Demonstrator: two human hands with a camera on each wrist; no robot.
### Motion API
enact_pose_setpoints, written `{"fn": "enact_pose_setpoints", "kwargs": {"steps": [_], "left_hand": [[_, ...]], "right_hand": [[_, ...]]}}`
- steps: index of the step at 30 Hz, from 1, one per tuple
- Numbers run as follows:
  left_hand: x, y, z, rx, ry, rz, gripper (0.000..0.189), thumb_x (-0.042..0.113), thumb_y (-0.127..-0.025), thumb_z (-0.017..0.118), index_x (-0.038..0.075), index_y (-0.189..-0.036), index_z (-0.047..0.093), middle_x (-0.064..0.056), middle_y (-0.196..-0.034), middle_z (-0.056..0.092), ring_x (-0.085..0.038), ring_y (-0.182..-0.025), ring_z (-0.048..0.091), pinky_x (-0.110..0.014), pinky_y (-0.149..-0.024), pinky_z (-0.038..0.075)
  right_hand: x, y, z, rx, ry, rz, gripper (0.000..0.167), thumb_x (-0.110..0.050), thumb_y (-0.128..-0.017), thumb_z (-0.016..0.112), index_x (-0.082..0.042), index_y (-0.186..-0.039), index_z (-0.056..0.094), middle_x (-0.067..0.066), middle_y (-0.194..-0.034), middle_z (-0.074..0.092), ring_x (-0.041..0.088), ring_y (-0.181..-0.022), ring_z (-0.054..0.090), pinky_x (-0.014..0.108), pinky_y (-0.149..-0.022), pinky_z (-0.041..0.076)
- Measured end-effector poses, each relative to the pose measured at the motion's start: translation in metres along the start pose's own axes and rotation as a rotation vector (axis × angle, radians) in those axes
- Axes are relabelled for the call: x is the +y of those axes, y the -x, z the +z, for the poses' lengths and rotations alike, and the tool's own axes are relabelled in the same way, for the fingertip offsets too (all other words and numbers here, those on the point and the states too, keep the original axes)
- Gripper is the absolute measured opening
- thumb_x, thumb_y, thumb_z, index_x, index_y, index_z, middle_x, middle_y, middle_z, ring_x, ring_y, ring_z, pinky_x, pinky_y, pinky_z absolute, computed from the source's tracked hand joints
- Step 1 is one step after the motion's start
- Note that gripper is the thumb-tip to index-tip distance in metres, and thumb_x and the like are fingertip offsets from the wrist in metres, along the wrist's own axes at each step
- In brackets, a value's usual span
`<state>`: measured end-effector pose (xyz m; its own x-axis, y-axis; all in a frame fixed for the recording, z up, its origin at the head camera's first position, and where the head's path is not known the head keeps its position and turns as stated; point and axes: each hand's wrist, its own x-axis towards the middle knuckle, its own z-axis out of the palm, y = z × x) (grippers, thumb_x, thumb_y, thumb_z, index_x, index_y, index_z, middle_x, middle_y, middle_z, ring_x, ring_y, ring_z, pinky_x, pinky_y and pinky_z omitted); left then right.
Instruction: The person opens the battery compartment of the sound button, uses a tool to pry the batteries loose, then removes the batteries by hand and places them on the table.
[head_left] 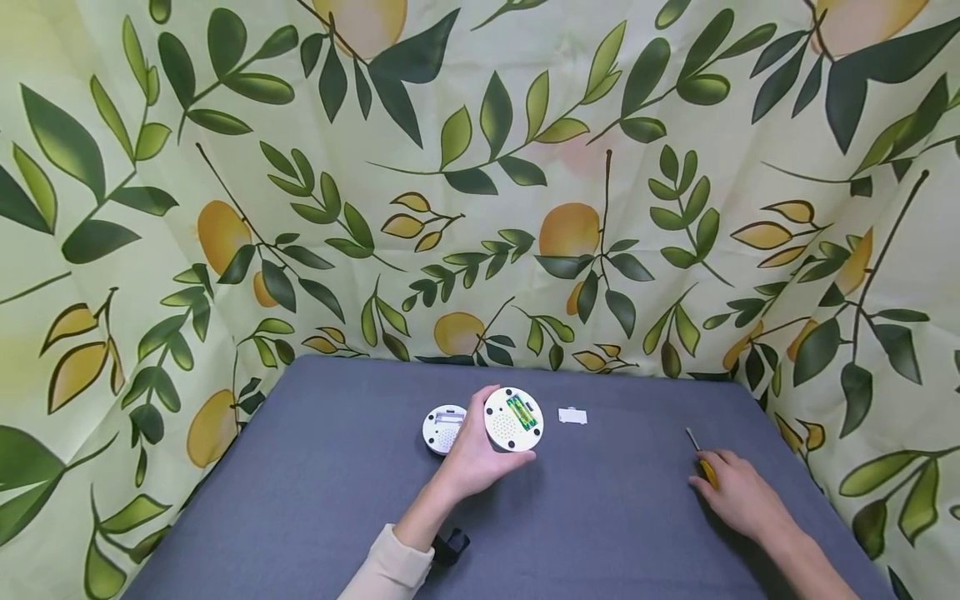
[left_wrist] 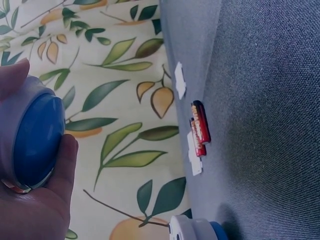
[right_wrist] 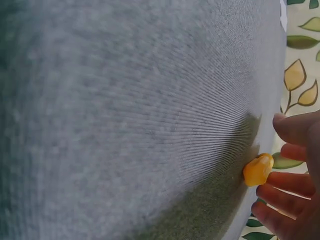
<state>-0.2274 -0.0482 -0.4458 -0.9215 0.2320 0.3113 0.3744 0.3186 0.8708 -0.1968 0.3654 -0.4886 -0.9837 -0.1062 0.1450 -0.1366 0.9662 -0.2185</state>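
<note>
My left hand (head_left: 472, 460) grips a round white battery-powered device (head_left: 498, 432), held above the table with its underside facing me. Green batteries (head_left: 521, 412) sit in its uncovered compartment. In the left wrist view its other side shows a blue dome (left_wrist: 41, 140). My right hand (head_left: 744, 493) is low over the table at the right, beside a screwdriver (head_left: 707, 473) with a yellow handle. From the right wrist view, the fingers are loosely spread near the yellow handle (right_wrist: 258, 170), and the thumb stands apart from it.
A second round white device (head_left: 441, 427) lies upside down behind my left hand, its compartment uncovered. A white battery cover (head_left: 572, 415) lies right of the held device. Red-and-black batteries (left_wrist: 201, 125) and another white cover (left_wrist: 194, 162) show in the left wrist view. Patterned cloth surrounds the grey table.
</note>
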Motion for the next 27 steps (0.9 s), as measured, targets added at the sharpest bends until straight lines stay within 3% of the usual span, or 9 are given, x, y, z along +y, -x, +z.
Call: {"fn": "enact_pose_setpoints", "kwargs": {"steps": [11, 20, 27], "left_hand": [[-0.001, 0.001, 0.0, 0.003, -0.007, -0.002, 0.104, 0.027, -0.068, 0.094, 0.016, -0.152, 0.032, -0.005, -0.137, 0.052, -0.021, -0.123, 0.05, -0.048, -0.106, 0.037], [0.0, 0.0, 0.0, -0.003, -0.014, -0.005, 0.105, 0.028, -0.069, 0.094, 0.016, -0.152, 0.031, -0.004, -0.138, 0.051, -0.021, -0.123, 0.05, -0.048, -0.107, 0.037], [0.0, 0.001, 0.0, -0.006, -0.019, -0.005, 0.103, 0.028, -0.069, 0.093, 0.017, -0.151, 0.032, -0.004, -0.137, 0.051, -0.021, -0.123, 0.05, -0.048, -0.106, 0.037]], "right_hand": [[0.006, -0.003, 0.003, -0.014, 0.0, 0.002, 0.025, -0.007, -0.086, 0.074, 0.009, -0.104, 0.068, 0.025, -0.098, 0.063, 0.049, -0.094, 0.062, 0.061, -0.081, 0.049], [0.005, -0.001, 0.003, -0.007, -0.069, 0.031, 0.023, 0.003, -0.082, 0.069, 0.009, -0.104, 0.069, 0.024, -0.097, 0.062, 0.048, -0.093, 0.062, 0.059, -0.077, 0.05], [-0.007, 0.0, 0.002, 0.12, -0.113, 0.013, 0.018, 0.005, -0.079, 0.064, 0.005, -0.095, 0.073, 0.023, -0.094, 0.069, 0.047, -0.091, 0.063, 0.062, -0.077, 0.048]]}}
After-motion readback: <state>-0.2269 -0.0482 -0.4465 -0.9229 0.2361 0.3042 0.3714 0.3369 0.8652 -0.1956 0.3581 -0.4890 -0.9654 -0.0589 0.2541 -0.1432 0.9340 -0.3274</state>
